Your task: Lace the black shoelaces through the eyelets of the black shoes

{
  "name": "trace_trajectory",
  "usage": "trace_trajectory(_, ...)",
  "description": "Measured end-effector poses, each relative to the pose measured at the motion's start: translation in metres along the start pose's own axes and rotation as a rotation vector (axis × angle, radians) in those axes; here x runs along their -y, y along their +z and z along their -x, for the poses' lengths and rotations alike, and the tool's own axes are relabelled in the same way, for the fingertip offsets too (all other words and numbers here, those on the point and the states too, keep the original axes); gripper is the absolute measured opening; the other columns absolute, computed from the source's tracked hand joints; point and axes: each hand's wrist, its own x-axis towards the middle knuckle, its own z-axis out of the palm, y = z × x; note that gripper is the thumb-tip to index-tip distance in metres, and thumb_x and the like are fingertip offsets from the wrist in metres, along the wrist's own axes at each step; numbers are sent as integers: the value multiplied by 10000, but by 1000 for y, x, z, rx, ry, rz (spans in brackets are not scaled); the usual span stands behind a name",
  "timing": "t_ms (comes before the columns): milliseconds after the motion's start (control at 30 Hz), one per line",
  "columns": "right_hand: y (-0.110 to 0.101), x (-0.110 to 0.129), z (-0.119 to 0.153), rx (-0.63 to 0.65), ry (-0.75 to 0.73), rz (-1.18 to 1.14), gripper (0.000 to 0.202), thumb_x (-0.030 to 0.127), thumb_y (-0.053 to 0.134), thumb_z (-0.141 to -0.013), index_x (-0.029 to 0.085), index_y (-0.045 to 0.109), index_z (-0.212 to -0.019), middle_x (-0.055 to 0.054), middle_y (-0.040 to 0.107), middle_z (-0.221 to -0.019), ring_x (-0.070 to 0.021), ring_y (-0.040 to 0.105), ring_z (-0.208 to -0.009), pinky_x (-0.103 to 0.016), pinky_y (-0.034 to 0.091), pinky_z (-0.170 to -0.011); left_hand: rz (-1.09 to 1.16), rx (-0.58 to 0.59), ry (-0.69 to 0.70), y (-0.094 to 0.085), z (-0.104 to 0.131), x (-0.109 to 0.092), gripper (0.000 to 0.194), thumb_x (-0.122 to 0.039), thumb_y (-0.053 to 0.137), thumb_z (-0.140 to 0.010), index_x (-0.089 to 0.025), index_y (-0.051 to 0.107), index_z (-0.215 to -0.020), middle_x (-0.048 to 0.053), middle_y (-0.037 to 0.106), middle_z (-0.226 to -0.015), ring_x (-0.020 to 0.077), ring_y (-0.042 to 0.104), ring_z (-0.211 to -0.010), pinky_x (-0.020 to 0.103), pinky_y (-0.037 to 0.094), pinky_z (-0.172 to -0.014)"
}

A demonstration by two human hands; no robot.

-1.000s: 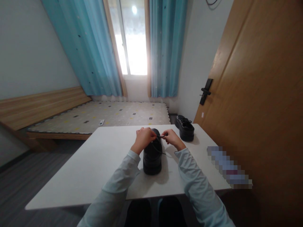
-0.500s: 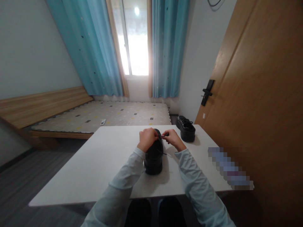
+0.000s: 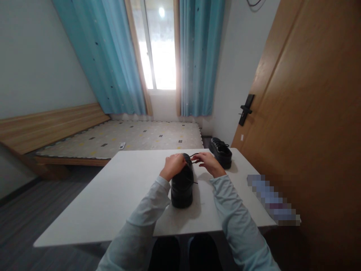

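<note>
A black lace-up shoe (image 3: 182, 190) stands on the white table, heel toward me and toe away. My left hand (image 3: 174, 165) is closed at the upper left of its lacing; whatever its fingertips pinch is hidden. Right of the shoe, my right hand (image 3: 207, 162) has its fingers pinched on a dark shoelace (image 3: 194, 154) that runs out from the lacing. Another lace end lies at the shoe's right side. The second black shoe (image 3: 222, 153), its lace tied, rests behind my right hand near the far right corner.
The white table (image 3: 93, 203) reaches to my lap. A blurred bluish item (image 3: 272, 199) lies along its right edge, beside a wooden door (image 3: 316, 113). Beyond the table is a bed (image 3: 141, 135) with a white remote (image 3: 122, 145).
My right hand has shifted slightly right, away from the shoe, and its fingers have spread a little. More of the lace now shows as a loop between the shoe and that hand.
</note>
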Motion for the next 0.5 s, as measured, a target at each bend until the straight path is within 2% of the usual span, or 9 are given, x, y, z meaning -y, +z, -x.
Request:
trace_trajectory(167,-7,2,0,8,80,-203,166,319,572,-695,158,613,-693,23,584,-584,-85,494,-531,-211,372,-529,133,-29,40,0,-2,14,178,-288,541,-813,-187,688,-806,97,694,-897,224,627,-862,306,447,-754)
trace_trajectory(233,-9,0,0,-25,77,-148,199,351,643,-661,156,631,-700,45,542,-548,-78,462,-519,-211,366,-536,154,-58,49,-3,-1,19,178,-277,534,-821,-173,677,-813,96,689,-892,211,619,-850,296,444,-753)
trace_trajectory(333,-12,-3,-1,-56,36,26,243,346,722,-600,148,676,-734,30,589,-608,-76,469,-556,-203,357,-546,162,-77,44,-7,2,25,185,-273,516,-831,-162,664,-815,93,688,-887,198,615,-839,277,439,-734)
trace_trajectory(500,-12,-7,-2,-28,-40,184,229,344,711,-620,133,696,-708,1,620,-607,-83,486,-567,-195,335,-523,234,-113,8,-9,7,39,179,-270,501,-832,-172,648,-806,89,701,-887,201,627,-829,285,443,-729)
